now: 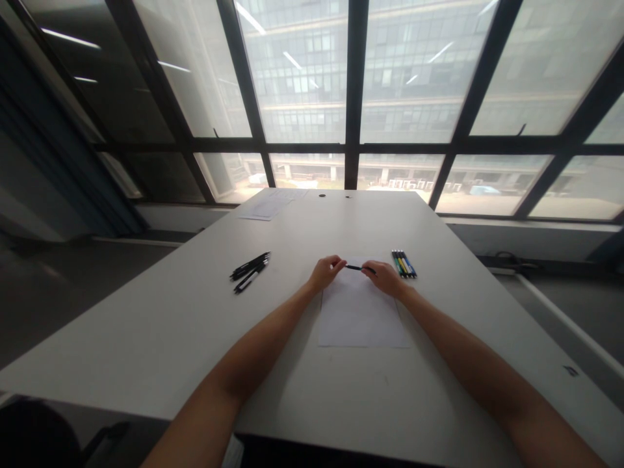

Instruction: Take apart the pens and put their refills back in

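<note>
A dark, slim pen (pixel 354 267) is held level between my two hands, above the far end of a white sheet of paper (pixel 363 318). My left hand (pixel 327 272) pinches its left end with thumb and fingertips. My right hand (pixel 383 277) is closed around the other end, part of which shows below the fingers. Just right of that hand lies a row of several pens (pixel 404 264) with green, yellow, white and blue parts. On the left, a loose bunch of black pens (pixel 249 269) rests on the table; one has a white band.
The white table (pixel 170 344) reaches toward the large windows. More paper sheets (pixel 268 205) lie at its far left. Two small dark round spots are near the far edge. A small dark object (pixel 570 371) is at the right edge, and a blue curtain (pixel 63 143) hangs left.
</note>
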Tool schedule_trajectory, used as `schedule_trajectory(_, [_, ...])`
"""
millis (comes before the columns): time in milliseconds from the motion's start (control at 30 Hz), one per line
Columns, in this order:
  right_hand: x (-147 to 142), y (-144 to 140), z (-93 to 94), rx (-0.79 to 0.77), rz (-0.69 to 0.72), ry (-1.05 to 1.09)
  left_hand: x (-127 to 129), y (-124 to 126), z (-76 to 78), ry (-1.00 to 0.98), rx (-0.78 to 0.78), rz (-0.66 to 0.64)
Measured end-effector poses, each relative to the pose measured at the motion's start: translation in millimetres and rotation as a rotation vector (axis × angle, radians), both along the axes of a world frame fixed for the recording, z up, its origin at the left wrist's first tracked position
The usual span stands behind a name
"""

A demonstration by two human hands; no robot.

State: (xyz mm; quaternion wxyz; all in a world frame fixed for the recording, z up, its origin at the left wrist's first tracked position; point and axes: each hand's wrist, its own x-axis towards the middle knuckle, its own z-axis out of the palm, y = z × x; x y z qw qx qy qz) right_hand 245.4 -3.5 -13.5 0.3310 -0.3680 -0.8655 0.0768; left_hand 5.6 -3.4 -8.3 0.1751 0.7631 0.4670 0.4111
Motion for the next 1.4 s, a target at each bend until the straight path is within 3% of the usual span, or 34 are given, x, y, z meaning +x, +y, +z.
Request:
schedule_trajectory(133, [0.1, 0.5, -1.3, -0.003, -0.009, -0.005, -0.5, 2.3, -2.5, 0.076, 0.007, -0.012])
schedule_trajectory(667, [2.0, 2.3, -2.3, -0.011, -0.033, -0.036, 0.1, -3.2, 1.7, -0.044, 0.004, -0.083])
schedule_trajectory(933, [1.1, 2.7, -3.4, -0.04, -0.008, 0.012, -0.5, 2.0, -2.5, 0.123, 0.035, -0.017])
schedule_trajectory(1400, [1.3, 1.0, -1.3, -0.026, -0.01, -0.004, 0.7, -2.3, 1.2, 0.022, 0.001, -0.052])
